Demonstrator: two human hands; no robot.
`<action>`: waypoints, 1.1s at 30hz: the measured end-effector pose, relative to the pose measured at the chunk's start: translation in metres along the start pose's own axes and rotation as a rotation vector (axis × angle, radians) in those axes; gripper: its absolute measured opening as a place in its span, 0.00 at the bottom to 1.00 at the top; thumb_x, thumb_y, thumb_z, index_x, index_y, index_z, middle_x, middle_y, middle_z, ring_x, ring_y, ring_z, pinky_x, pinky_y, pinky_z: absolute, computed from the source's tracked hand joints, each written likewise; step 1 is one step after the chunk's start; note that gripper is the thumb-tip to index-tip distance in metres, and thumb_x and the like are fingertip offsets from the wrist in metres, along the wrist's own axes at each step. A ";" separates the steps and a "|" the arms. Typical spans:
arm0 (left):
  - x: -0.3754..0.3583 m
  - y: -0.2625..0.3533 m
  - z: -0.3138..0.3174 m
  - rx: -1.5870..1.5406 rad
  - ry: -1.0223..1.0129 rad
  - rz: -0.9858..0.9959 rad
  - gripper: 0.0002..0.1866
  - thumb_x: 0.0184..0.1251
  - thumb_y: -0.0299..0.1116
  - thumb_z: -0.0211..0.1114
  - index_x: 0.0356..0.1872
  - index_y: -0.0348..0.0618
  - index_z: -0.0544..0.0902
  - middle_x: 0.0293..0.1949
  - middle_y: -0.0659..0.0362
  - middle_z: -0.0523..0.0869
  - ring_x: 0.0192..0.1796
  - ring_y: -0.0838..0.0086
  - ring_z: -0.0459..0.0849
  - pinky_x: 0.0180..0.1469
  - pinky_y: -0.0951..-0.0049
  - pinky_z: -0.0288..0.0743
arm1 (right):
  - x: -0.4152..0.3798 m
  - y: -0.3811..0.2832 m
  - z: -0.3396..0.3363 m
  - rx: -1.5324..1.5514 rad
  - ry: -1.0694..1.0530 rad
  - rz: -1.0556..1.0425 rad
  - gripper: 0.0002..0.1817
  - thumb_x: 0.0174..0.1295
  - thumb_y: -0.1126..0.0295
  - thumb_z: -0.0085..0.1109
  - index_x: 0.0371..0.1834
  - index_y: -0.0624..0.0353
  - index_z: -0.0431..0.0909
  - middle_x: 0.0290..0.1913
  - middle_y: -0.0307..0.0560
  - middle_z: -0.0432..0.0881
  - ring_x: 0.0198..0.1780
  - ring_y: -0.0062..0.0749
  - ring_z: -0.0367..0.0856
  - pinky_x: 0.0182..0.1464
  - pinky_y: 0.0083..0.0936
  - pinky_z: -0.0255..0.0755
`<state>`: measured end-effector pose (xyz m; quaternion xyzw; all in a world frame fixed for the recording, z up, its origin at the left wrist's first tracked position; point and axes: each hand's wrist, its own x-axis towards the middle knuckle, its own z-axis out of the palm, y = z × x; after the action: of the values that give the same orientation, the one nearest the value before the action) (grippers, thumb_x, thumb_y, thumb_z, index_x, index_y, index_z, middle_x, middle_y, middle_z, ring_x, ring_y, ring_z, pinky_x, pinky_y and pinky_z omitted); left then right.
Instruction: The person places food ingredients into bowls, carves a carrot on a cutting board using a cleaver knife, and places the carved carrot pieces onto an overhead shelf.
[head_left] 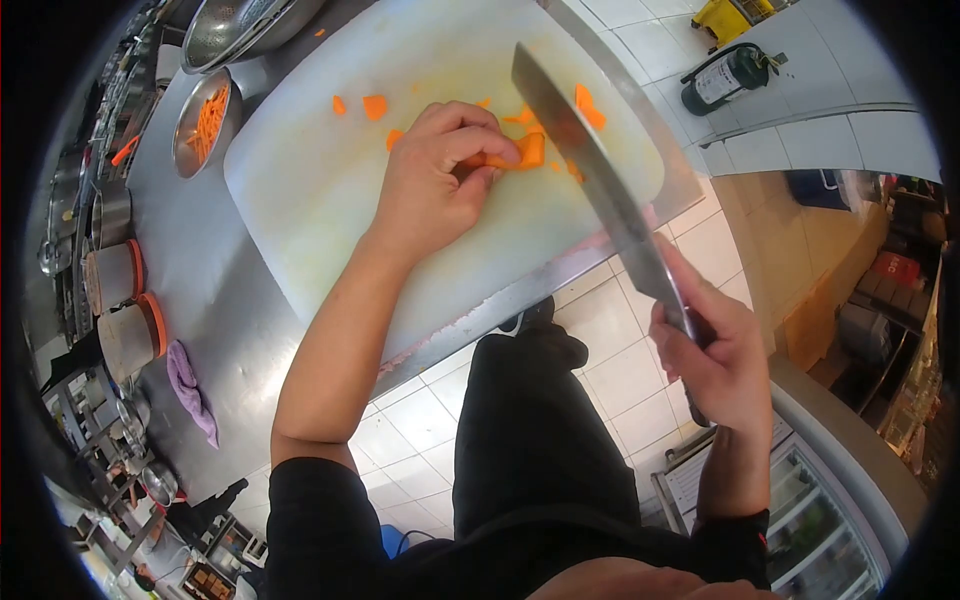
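My left hand [440,175] is closed over a piece of carrot [533,151] on the white cutting board [330,215], its fingers curled around the near end. The carrot's cut end sticks out to the right past my fingertips. In my right hand [715,335] is a large kitchen knife [610,190], gripped by its handle. Its broad blade points away over the board, just right of the carrot. Cut carrot chunks [375,107] lie beyond my left hand, and more orange pieces [590,108] are scattered beside the blade.
Carrot strips [207,125] fill a small metal bowl [228,110] left of the board. A larger metal bowl [215,35] stands at the back. Along the steel counter [215,290] are lidded containers [130,340] and a purple cloth [190,390]. A fire extinguisher [728,80] is at the far right.
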<state>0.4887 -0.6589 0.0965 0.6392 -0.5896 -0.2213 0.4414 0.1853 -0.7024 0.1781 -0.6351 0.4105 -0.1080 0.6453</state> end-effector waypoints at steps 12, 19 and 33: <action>0.003 0.000 -0.004 0.046 -0.003 -0.093 0.14 0.75 0.24 0.61 0.57 0.39 0.85 0.45 0.55 0.89 0.46 0.70 0.87 0.52 0.73 0.79 | 0.002 0.005 0.001 -0.011 0.050 -0.111 0.40 0.61 0.87 0.57 0.80 0.51 0.70 0.31 0.34 0.75 0.31 0.17 0.69 0.37 0.17 0.65; 0.008 -0.009 0.003 0.388 0.194 -0.012 0.08 0.74 0.27 0.63 0.50 0.40 0.84 0.44 0.55 0.87 0.44 0.69 0.85 0.47 0.72 0.78 | 0.006 0.017 0.012 -0.011 0.065 -0.178 0.42 0.57 0.89 0.58 0.79 0.52 0.70 0.31 0.38 0.75 0.31 0.20 0.71 0.38 0.19 0.67; 0.002 -0.003 0.001 0.327 0.157 0.055 0.18 0.52 0.16 0.74 0.44 0.41 0.86 0.45 0.58 0.86 0.45 0.64 0.83 0.49 0.69 0.79 | -0.002 0.004 0.020 -0.618 0.085 -0.348 0.40 0.57 0.86 0.62 0.74 0.39 0.78 0.30 0.47 0.77 0.28 0.40 0.79 0.31 0.34 0.76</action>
<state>0.4898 -0.6614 0.0944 0.7013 -0.5989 -0.0597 0.3820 0.1957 -0.6862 0.1724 -0.8556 0.3359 -0.1134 0.3771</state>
